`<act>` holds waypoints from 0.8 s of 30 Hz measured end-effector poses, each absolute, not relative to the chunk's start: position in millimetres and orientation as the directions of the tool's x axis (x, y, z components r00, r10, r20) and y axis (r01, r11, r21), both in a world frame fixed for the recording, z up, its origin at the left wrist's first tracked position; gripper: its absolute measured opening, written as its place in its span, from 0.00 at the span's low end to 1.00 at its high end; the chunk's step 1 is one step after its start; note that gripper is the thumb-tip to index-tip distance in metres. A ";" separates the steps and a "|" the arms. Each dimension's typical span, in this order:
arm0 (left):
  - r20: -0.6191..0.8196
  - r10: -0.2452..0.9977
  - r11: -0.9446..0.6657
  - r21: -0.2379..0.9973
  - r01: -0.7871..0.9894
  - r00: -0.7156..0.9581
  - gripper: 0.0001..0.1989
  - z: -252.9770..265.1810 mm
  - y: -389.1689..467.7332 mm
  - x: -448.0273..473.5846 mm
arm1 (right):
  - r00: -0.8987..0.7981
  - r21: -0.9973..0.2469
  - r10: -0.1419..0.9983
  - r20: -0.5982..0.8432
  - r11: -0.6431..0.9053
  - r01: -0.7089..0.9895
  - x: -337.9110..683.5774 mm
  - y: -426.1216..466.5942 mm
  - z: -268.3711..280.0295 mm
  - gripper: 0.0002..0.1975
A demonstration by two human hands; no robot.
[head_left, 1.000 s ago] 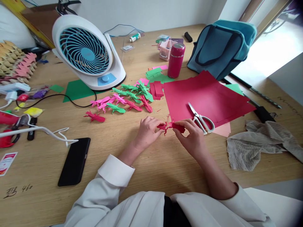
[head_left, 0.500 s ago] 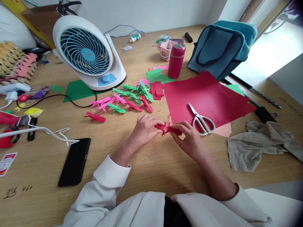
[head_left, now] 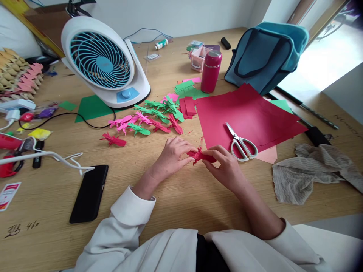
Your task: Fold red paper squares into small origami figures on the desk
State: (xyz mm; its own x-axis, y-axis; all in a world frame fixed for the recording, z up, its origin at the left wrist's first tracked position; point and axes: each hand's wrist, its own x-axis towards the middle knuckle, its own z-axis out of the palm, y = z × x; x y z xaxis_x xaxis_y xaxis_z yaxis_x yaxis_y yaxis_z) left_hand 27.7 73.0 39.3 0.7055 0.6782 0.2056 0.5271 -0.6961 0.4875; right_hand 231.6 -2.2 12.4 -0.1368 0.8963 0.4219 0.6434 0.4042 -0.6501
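Observation:
A small red folded-paper figure (head_left: 197,155) with thin legs is held low over the wooden table, between both hands. My left hand (head_left: 176,154) pinches its left end between thumb and fingers. My right hand (head_left: 222,163) grips its wider right end, partly covering it. Just right of that hand lie white-handled scissors (head_left: 243,144), blades slightly apart, on large red paper sheets (head_left: 244,109). Beyond my hands rest several finished-looking folded figures in green, pink and red, among them a green one (head_left: 138,129) and a separate red one (head_left: 113,139).
A white fan (head_left: 104,64) stands at the back left, a black phone (head_left: 89,194) at the front left. Behind the sheets are a red flask (head_left: 211,71) and a blue bag (head_left: 261,56). A grey cloth (head_left: 297,177) lies at right; small red paper strips (head_left: 188,107) lie mid-table.
My hands have shifted very slightly, and the two ends of the red paper figure now appear closer together. Both hands keep their pinch on it.

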 end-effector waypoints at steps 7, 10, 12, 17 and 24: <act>0.224 0.669 -0.676 0.578 0.456 0.709 0.09 42.3 73.5 27.0 | -0.154 -0.666 0.892 0.425 0.423 0.614 230.3 -3.8 12.7 0.10; 0.251 0.650 -0.674 0.626 0.392 0.717 0.09 41.7 74.7 26.4 | -0.155 -0.675 0.893 0.422 0.424 0.604 229.8 -4.2 12.6 0.10; 0.260 0.649 -0.672 0.636 0.379 0.715 0.09 40.9 75.2 26.1 | -0.155 -0.679 0.893 0.423 0.425 0.599 229.6 -4.3 11.8 0.10; 0.220 0.631 -0.636 0.696 0.334 0.744 0.08 40.5 74.8 24.9 | -0.130 -0.694 0.900 0.416 0.407 0.594 228.7 -4.7 8.9 0.12; 0.153 0.659 -0.535 0.783 0.317 0.736 0.13 43.3 72.6 22.3 | -0.084 -0.736 0.920 0.384 0.359 0.573 225.8 -5.0 11.6 0.11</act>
